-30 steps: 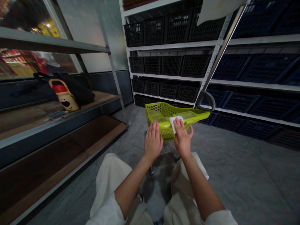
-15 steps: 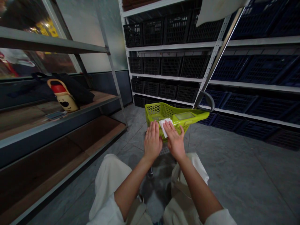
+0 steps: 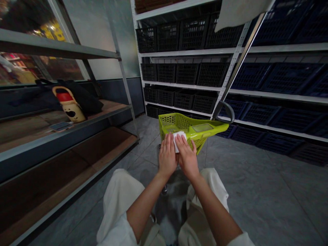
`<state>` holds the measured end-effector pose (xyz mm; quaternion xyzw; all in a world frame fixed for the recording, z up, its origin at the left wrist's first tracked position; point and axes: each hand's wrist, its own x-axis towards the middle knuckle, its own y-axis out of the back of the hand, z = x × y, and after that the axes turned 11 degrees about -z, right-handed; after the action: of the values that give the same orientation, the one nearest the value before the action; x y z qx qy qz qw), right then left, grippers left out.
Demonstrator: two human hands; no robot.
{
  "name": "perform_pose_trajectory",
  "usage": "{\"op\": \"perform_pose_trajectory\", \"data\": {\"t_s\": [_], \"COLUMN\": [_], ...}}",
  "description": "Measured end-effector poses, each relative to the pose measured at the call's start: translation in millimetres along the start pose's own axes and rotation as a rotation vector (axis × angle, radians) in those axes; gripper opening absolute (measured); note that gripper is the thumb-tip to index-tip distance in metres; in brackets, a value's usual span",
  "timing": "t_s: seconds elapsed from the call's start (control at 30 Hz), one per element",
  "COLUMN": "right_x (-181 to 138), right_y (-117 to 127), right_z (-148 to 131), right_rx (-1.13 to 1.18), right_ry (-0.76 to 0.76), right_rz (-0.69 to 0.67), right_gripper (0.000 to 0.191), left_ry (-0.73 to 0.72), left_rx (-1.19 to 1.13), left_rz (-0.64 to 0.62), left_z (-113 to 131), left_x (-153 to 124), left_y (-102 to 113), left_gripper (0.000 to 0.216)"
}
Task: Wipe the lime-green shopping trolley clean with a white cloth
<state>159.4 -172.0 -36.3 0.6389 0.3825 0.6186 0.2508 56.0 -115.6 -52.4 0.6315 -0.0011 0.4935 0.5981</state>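
Observation:
A yellow-green shopping-cart basket (image 3: 176,118) with perforated sides stands in front of my knees. My right hand (image 3: 188,155) holds a folded white tissue (image 3: 180,134) against the near rim, its fingers lying over the paper. Beside it, my left hand (image 3: 167,155) rests on the same rim with fingers stretched out side by side; its fingertips are next to the tissue's left edge. The two hands nearly touch. The cart's dark grey handle (image 3: 230,112) curves up at the right end of the basket. My palms and the rim beneath them are hidden.
Racks of black crates (image 3: 186,73) and blue crates (image 3: 266,111) stand behind the cart. On the left shelf (image 3: 112,106) are a bottle with a red top (image 3: 73,111), a phone (image 3: 61,126) and a dark bag (image 3: 87,99). A metal pole (image 3: 243,58) slants upward at right.
My right hand has slid slightly left along the rim with the tissue, closer to my left hand. The left hand has barely shifted, and the cart stays in place.

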Motion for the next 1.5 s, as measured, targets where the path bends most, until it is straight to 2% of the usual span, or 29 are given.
{"op": "perform_pose_trajectory", "data": {"t_s": [0.1, 0.23, 0.37, 0.43, 0.53, 0.6, 0.73, 0.87, 0.93, 1.03, 1.17, 1.23, 1.37, 1.5], "right_x": [-3.0, -6.1, -3.0, 0.2, 4.4, 5.7, 2.9, -1.1, -0.9, 2.0, 6.5, 7.3, 4.6, 1.3], "right_y": [5.3, 8.9, 5.5, 2.4, 0.4, 2.3, 9.1, 10.5, 8.3, 2.6, -3.2, -2.2, 4.4, 6.8], "right_z": [13.4, 42.2, 39.6, 24.6, 1.3, -5.5, 10.9, 39.9, 43.5, 28.4, -4.3, -11.0, 5.7, 36.1], "right_rx": [-0.021, -0.079, -0.082, -0.070, -0.040, -0.016, -0.031, -0.063, -0.061, -0.043, -0.010, 0.007, 0.003, -0.036], "right_ry": [-0.014, -0.156, -0.277, -0.239, -0.090, -0.033, -0.035, -0.179, -0.255, -0.265, -0.100, -0.051, -0.018, -0.135], "right_rz": [-0.025, 0.072, 0.131, 0.096, 0.016, -0.021, -0.048, 0.069, 0.122, 0.122, 0.044, 0.010, -0.032, 0.045], "right_gripper": [0.068, 0.070, 0.068, 0.068, 0.068, 0.068, 0.070, 0.070, 0.068, 0.067, 0.070, 0.069, 0.068, 0.069], "left_ry": [-0.006, 0.003, 0.011, 0.011, 0.004, -0.002, -0.010, -0.005, -0.006, -0.003, 0.012, 0.019, -0.015, -0.016], "left_rx": [0.005, 0.003, -0.005, -0.004, 0.000, 0.002, 0.000, -0.011, -0.012, -0.013, -0.011, -0.006, 0.023, 0.035], "left_rz": [-0.012, -0.016, -0.006, 0.002, 0.011, 0.011, 0.002, -0.003, -0.005, -0.005, 0.013, 0.016, 0.000, -0.018], "left_z": [-1.6, -0.7, 1.3, 1.4, -0.4, -2.1, -4.3, -3.4, -2.1, -0.9, -3.0, -5.0, -8.2, -8.8], "left_x": [0.2, 0.2, 0.0, -0.2, -0.8, -1.0, -0.6, -0.7, -1.1, -1.4, -1.4, -1.5, -1.5, -1.7], "left_y": [3.1, 7.2, 6.2, 3.8, 0.4, -0.5, 1.6, 4.6, 4.9, 2.7, -1.9, -2.2, 2.7, 7.7], "left_gripper": [0.080, 0.082, 0.083, 0.082, 0.079, 0.078, 0.080, 0.083, 0.083, 0.082, 0.078, 0.077, 0.080, 0.082]}}
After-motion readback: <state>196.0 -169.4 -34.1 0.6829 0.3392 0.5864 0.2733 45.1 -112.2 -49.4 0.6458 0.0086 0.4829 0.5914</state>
